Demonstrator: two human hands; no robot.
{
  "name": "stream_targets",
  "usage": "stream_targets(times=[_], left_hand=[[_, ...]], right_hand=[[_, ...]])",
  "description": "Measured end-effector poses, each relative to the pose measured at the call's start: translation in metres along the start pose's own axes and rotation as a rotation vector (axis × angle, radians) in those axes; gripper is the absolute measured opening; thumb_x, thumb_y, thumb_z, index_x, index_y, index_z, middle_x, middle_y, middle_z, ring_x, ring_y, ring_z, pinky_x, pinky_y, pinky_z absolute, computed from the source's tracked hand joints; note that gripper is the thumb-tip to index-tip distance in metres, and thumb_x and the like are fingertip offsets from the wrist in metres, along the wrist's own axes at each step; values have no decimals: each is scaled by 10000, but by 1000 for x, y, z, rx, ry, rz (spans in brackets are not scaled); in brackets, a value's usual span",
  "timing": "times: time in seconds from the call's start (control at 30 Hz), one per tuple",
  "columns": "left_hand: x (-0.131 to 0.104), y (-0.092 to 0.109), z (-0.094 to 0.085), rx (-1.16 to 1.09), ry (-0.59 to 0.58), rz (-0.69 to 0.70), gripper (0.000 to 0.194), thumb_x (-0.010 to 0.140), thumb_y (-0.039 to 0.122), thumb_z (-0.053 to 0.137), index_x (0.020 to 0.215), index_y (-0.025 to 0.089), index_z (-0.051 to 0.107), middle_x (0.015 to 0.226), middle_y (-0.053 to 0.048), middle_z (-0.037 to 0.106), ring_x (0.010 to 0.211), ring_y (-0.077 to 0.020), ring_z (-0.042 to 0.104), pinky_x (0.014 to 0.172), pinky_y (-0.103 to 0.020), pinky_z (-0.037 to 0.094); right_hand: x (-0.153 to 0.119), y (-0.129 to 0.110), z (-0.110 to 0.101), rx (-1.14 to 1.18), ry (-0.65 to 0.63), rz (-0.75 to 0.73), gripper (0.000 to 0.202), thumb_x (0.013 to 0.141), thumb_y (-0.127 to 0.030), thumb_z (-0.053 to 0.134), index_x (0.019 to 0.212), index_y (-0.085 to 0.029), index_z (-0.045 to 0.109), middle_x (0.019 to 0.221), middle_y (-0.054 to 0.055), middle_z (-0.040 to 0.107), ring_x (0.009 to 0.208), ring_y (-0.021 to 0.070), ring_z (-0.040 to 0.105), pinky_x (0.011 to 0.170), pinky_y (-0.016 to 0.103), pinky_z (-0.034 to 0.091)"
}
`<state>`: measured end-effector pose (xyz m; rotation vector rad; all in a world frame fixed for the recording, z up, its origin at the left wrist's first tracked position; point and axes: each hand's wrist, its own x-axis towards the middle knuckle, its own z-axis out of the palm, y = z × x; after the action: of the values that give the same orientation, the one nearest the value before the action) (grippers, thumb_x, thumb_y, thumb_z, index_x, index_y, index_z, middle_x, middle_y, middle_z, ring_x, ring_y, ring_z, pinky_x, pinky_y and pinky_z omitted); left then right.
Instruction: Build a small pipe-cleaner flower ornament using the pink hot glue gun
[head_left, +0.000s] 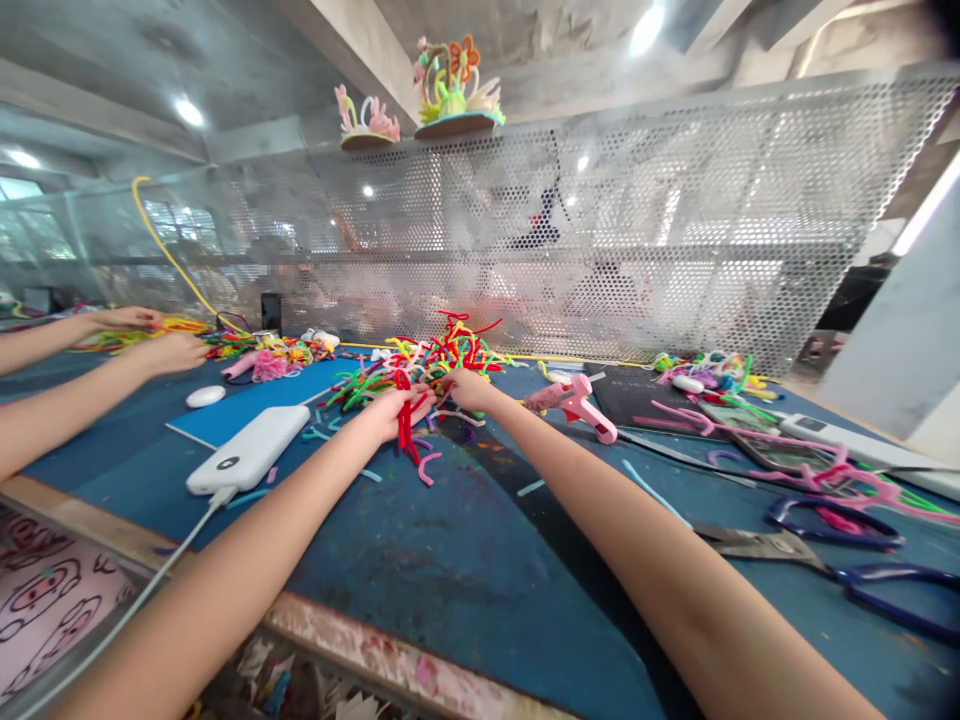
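Observation:
My left hand [391, 412] is at the front of a tangled heap of pipe cleaners [457, 350]. Several short red pipe cleaners [406, 425] run through its fingers and hang down toward the table. Close on its right, my right hand [469, 389] reaches into the heap's near edge with its fingers bent together. What lies between those fingertips is hidden. Loose pieces lie just below the hands, among them a purple-pink curl [428, 469]. A pink glue gun [576, 405] rests to the right of my right hand.
A white power bank [249, 450] with a cable lies left of my left forearm. Blue-handled scissors [795, 548] and pink pipe-cleaner shapes [847, 475] are at right. Another person's hands [169, 352] work at far left. A perforated metal screen [600, 230] stands behind the table.

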<state>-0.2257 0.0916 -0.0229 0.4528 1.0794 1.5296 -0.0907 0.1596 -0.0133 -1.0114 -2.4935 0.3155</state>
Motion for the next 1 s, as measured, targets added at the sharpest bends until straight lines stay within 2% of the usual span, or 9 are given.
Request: stream_targets(times=[0.07, 0.23, 0.33, 0.5, 0.63, 0.8, 0.87, 1.0], left_hand=[[2, -3, 0, 12, -5, 11, 314, 874, -28, 374, 1067, 77, 598, 926, -158, 706, 799, -174, 712, 707, -253, 590], [3, -4, 0, 44, -16, 40, 330, 844, -61, 417, 1077, 83, 601, 963, -165, 702, 822, -176, 710, 745, -265, 587], [0, -3, -1, 77, -31, 59, 313, 834, -52, 447, 1070, 77, 608, 971, -180, 702, 834, -193, 710, 761, -290, 585], [-7, -6, 6, 138, -96, 145, 266, 847, 9, 473, 1029, 104, 642, 974, -164, 714, 875, -211, 704, 797, -328, 572], [-8, -11, 14, 166, -109, 233, 198, 836, 29, 516, 943, 107, 664, 953, -138, 721, 909, -193, 692, 838, -297, 545], [-4, -15, 13, 200, -70, 261, 151, 772, 4, 601, 856, 110, 669, 895, -114, 722, 922, -177, 680, 858, -269, 520], [-2, -15, 11, 215, -60, 254, 136, 750, -4, 621, 810, 109, 669, 846, -110, 719, 906, -180, 681, 858, -273, 515], [3, -15, 8, 232, -28, 260, 128, 721, -13, 635, 732, 112, 659, 715, -87, 696, 798, -178, 690, 801, -271, 522]], right_hand=[[2, 0, -5, 35, 73, 6, 275, 804, -77, 493, 973, -138, 701, 966, 81, 718, 879, 157, 655, 750, 211, 473], [2, 1, -25, 56, 263, -13, 335, 868, -122, 415, 1134, -138, 617, 1084, 93, 673, 948, 143, 623, 841, 255, 457], [-1, 2, -22, 20, 231, -25, 323, 861, -107, 422, 1101, -151, 633, 1071, 105, 675, 973, 175, 618, 860, 282, 444], [-7, 2, 4, -40, 64, 15, 233, 796, -125, 559, 999, -145, 671, 972, 142, 700, 887, 225, 650, 771, 286, 465], [-7, 1, 5, -41, 81, 53, 184, 815, -144, 535, 888, -134, 703, 927, 149, 704, 847, 218, 647, 737, 276, 453], [-3, 0, -15, 51, 237, 38, 206, 813, -191, 540, 816, -138, 739, 750, 74, 700, 730, 168, 620, 680, 233, 420], [-2, -3, -26, 100, 345, 30, 246, 832, -205, 510, 865, -134, 743, 793, 66, 703, 760, 163, 616, 698, 226, 415], [-1, -4, -49, 219, 542, 46, 347, 884, -242, 421, 1080, -150, 692, 997, 66, 698, 895, 158, 608, 778, 225, 419]])
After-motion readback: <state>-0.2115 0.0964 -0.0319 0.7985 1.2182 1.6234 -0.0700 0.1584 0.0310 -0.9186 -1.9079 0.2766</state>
